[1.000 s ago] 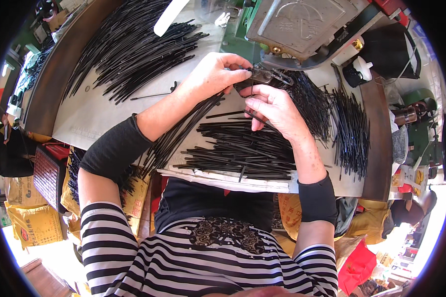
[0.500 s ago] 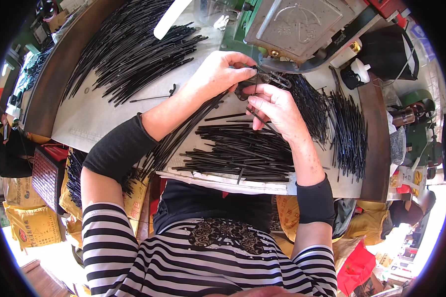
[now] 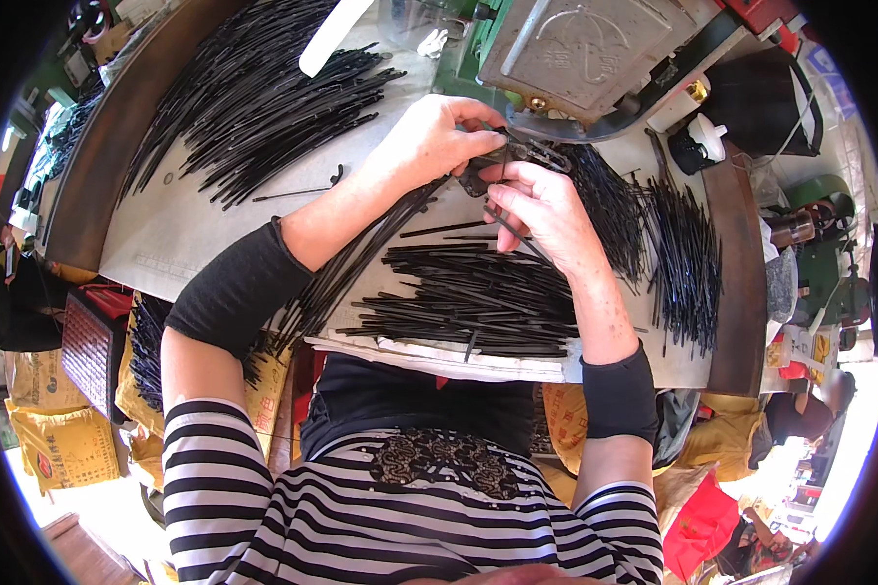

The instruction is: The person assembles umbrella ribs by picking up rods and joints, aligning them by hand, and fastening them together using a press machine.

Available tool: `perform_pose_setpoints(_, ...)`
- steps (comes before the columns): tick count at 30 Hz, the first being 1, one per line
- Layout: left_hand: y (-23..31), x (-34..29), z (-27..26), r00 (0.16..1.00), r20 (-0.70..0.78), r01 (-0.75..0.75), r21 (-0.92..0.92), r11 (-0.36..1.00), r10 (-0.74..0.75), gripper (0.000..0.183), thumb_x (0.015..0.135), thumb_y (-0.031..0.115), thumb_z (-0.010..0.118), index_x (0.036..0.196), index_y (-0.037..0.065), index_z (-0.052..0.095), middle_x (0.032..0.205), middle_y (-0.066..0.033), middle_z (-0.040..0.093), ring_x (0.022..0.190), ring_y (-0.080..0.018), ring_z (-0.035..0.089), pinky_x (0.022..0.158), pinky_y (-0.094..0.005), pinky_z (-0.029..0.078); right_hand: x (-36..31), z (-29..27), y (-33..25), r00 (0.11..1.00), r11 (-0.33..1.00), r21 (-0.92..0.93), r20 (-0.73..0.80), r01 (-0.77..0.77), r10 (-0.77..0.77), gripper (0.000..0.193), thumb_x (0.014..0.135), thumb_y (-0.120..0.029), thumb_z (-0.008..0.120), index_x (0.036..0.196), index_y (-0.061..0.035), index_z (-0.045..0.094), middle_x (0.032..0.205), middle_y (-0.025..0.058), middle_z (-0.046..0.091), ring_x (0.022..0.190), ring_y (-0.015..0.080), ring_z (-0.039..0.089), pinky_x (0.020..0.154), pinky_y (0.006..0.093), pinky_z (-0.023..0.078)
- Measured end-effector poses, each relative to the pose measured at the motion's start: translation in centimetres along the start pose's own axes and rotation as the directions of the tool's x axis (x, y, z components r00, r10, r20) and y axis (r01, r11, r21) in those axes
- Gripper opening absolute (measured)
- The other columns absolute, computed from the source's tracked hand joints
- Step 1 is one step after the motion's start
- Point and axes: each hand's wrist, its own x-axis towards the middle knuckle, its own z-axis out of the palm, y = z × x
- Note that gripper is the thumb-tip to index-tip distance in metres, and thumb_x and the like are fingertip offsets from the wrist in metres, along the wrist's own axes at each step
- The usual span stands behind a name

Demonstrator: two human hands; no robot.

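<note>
My left hand (image 3: 441,141) is closed at the working head of the green and grey machine, thumb and forefinger pinched by its dark metal parts (image 3: 535,153). What those fingers grip is too small and dark to make out. Just right of it and nearer me, my right hand (image 3: 544,210) has its fingers closed round a thin black rod (image 3: 517,232), much like an umbrella rib, which slants down beneath the palm. Below the hands lies a pile of similar black rods (image 3: 468,302). More long rods (image 3: 361,258) run under my left forearm toward the table's front edge.
A grey machine cover (image 3: 585,58) with an embossed emblem rises at the back. Big rod bundles lie at the far left (image 3: 273,107) and right (image 3: 688,263). One jointed rod (image 3: 298,190) lies alone. Brown curved borders (image 3: 93,166) flank the table. A black bottle (image 3: 698,146) stands back right.
Both hands stay almost in place at the machine, their grips looking the same. The whole view has shifted very slightly.
</note>
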Motion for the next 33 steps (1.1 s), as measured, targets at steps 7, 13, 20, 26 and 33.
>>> perform_pose_setpoints(7, -0.3, 0.1, 0.0, 1.0, -0.006, -0.016, 0.009, 1.0, 0.016, 0.031, 0.081, 0.023, 0.065, 0.1, -0.002, 0.064, 0.061, -0.0013, 0.057, 0.044, -0.0036, 0.044, 0.043, -0.0211, 0.034, 0.0, -0.1, 0.1, 1.0, 1.0, -0.025, 0.0, 0.002, -0.002, 0.027, 0.088, -0.01, 0.054, 0.109, 0.008, 0.052, 0.083, 0.0126, 0.059, 0.055, 0.0133, 0.059, 0.044, 0.022, 0.047)
perform_pose_setpoints(13, -0.1, 0.5, -0.8, 0.979, 0.106, 0.181, -0.034, 0.983, -0.176, 0.029, 0.081, 0.027, 0.065, 0.083, -0.002, 0.065, 0.055, -0.0026, 0.056, 0.039, -0.0056, 0.044, 0.038, -0.0216, 0.033, 0.2, -0.5, 0.3, 0.998, 0.994, 0.111, 0.063, -0.02, 0.013, 0.029, 0.088, -0.011, 0.055, 0.109, 0.0075, 0.053, 0.083, 0.0132, 0.059, 0.053, 0.0131, 0.058, 0.044, 0.0214, 0.046)
perform_pose_setpoints(20, 0.3, 0.2, -0.6, 0.984, 0.124, 0.134, -0.039, 0.99, -0.129, 0.034, 0.083, 0.032, 0.063, 0.077, -0.002, 0.065, 0.053, -0.0022, 0.054, 0.038, -0.0058, 0.043, 0.036, -0.0214, 0.031, -0.3, 0.5, -0.1, 0.99, 0.99, 0.139, 0.139, -0.021, 0.001, 0.03, 0.088, -0.018, 0.056, 0.108, 0.0043, 0.055, 0.077, 0.0079, 0.059, 0.049, 0.0089, 0.054, 0.044, 0.0188, 0.043)
perform_pose_setpoints(26, 0.4, -0.2, -0.8, 0.969, 0.228, 0.104, -0.04, 0.994, -0.093, 0.035, 0.087, 0.031, 0.059, 0.078, -0.002, 0.064, 0.055, -0.0022, 0.056, 0.041, -0.0067, 0.049, 0.038, -0.0207, 0.036, -0.5, 0.4, -0.3, 0.962, 1.0, 0.01, 0.274, -0.027, 0.023, 0.023, 0.089, -0.018, 0.055, 0.097, 0.0027, 0.06, 0.063, 0.0013, 0.056, 0.044, 0.0053, 0.048, 0.042, 0.0185, 0.039)
perform_pose_setpoints(33, 0.3, -0.4, -1.1, 0.92, 0.374, 0.116, 0.015, 0.993, -0.113, 0.033, 0.086, 0.031, 0.059, 0.075, 0.0, 0.062, 0.062, -0.002, 0.06, 0.046, -0.0076, 0.055, 0.041, -0.0197, 0.04, 0.3, -2.3, 1.3, 0.999, 0.997, 0.065, -0.02, 0.029, -0.027, 0.025, 0.084, -0.017, 0.062, 0.1, 0.0028, 0.059, 0.068, 0.0017, 0.056, 0.05, 0.0053, 0.05, 0.042, 0.0176, 0.039)
